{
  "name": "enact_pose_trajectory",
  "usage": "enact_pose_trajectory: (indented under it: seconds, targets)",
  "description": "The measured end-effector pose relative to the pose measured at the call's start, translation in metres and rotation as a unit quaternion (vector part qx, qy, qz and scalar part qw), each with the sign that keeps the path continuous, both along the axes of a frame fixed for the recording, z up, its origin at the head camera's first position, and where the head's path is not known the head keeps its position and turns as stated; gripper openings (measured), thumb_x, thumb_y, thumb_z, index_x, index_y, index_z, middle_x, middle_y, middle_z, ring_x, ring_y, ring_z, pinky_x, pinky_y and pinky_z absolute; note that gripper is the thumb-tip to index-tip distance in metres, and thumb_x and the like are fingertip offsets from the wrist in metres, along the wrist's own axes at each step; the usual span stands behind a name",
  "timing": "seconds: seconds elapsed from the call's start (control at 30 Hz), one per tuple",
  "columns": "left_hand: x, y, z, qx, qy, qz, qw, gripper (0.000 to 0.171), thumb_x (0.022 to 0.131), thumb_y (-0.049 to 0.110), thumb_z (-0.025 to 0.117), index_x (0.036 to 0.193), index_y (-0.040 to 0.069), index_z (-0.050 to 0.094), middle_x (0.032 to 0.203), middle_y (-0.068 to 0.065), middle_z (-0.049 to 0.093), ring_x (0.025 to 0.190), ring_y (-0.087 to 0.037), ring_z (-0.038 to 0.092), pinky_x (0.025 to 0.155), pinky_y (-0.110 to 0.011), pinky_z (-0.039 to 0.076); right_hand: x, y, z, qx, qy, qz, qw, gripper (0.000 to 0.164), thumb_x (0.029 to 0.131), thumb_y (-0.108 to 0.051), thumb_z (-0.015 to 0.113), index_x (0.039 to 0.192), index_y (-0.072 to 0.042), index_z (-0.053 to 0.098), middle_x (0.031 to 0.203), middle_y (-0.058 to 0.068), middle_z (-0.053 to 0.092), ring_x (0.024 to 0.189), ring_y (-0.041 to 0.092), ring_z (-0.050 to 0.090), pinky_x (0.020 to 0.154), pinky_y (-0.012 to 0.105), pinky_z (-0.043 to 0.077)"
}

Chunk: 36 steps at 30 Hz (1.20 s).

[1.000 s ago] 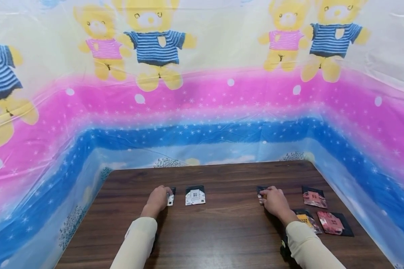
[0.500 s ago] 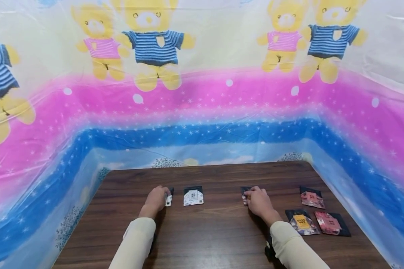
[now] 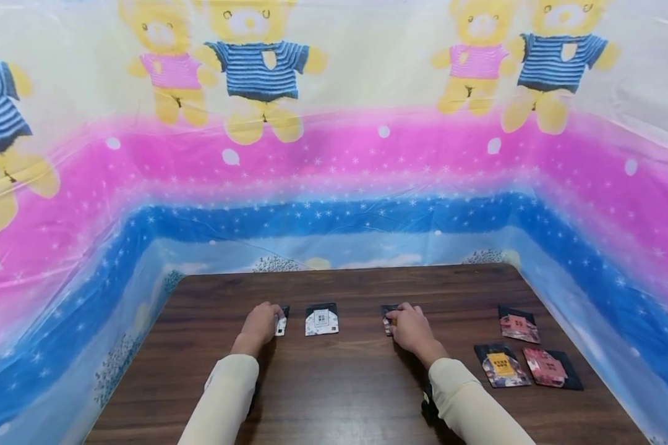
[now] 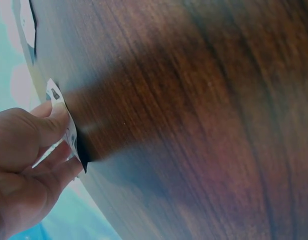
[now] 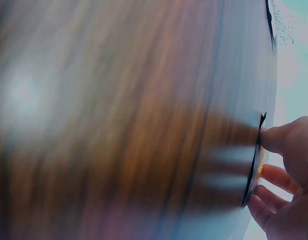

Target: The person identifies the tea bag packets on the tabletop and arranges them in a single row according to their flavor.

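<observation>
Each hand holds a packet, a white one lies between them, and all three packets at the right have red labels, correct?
Not all three: in the head view, the inner packet is yellow-labelled, while the far packet and outer packet are red-labelled. The rest is right.

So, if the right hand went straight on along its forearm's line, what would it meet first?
Probably the patterned cloth behind the table, beyond the packet that the right hand holds; depth at the far edge is unclear.
</observation>
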<state>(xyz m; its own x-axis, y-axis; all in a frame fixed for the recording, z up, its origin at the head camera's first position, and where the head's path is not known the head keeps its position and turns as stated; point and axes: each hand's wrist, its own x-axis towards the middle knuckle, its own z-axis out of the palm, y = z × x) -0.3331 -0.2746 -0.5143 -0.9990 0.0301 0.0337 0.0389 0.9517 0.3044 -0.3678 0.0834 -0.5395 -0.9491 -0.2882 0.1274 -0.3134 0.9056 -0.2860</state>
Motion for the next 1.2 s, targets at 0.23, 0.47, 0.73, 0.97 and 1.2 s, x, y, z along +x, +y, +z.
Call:
enact_pose_trajectory:
  seconds: [0.23, 0.47, 0.73, 0.97, 1.2]
  targets:
    - [-0.001, -0.001, 0.001, 0.0, 0.004, 0.002, 1.0, 0.031, 0.09, -0.013, 0.057, 0.108, 0.004, 0.075, 0.112, -0.019, 0.065, 0.105, -0.035, 0.063, 0.093, -0.049, 0.054, 0.001, -0.017, 0.005, 0.007, 0.004, 0.01, 1.0, 0.031, 0.096, -0.023, 0.071, 0.126, -0.015, 0.074, 0.132, 0.015, 0.063, 0.114, 0.036, 0.057, 0.098, 0.051, 0.051]
    - [-0.002, -0.001, 0.001, -0.007, 0.0, 0.002, 1.0, 0.03, 0.09, -0.013, 0.058, 0.109, 0.004, 0.074, 0.111, -0.018, 0.065, 0.105, -0.034, 0.063, 0.094, -0.048, 0.054, 0.001, -0.031, 0.005, 0.007, 0.01, 0.015, 1.0, 0.031, 0.095, -0.027, 0.072, 0.125, -0.017, 0.075, 0.131, 0.014, 0.064, 0.113, 0.036, 0.057, 0.096, 0.051, 0.052]
    - [-0.002, -0.001, 0.002, -0.002, -0.001, 0.001, 1.0, 0.03, 0.09, -0.013, 0.057, 0.109, 0.004, 0.074, 0.112, -0.018, 0.065, 0.106, -0.035, 0.063, 0.092, -0.048, 0.054, 0.004, -0.046, 0.002, 0.001, 0.008, 0.022, 1.0, 0.032, 0.096, -0.027, 0.071, 0.126, -0.018, 0.074, 0.134, 0.016, 0.062, 0.115, 0.037, 0.057, 0.098, 0.052, 0.051]
    - [-0.001, -0.001, -0.002, -0.001, -0.004, -0.001, 1.0, 0.028, 0.09, -0.012, 0.06, 0.106, 0.005, 0.074, 0.109, -0.017, 0.065, 0.101, -0.032, 0.063, 0.09, -0.047, 0.055, 0.005, -0.058, 0.001, -0.002, -0.005, 0.018, 1.0, 0.034, 0.096, -0.029, 0.071, 0.128, -0.019, 0.073, 0.135, 0.015, 0.061, 0.116, 0.036, 0.055, 0.099, 0.053, 0.051]
    - [0.0, 0.002, 0.003, 0.006, -0.004, 0.006, 0.9999, 0.029, 0.089, -0.014, 0.059, 0.106, 0.004, 0.074, 0.11, -0.017, 0.065, 0.101, -0.031, 0.062, 0.092, -0.047, 0.055, 0.002, -0.068, -0.001, -0.006, -0.005, 0.022, 1.0, 0.034, 0.096, -0.029, 0.07, 0.128, -0.019, 0.073, 0.134, 0.015, 0.061, 0.113, 0.036, 0.055, 0.099, 0.052, 0.051]
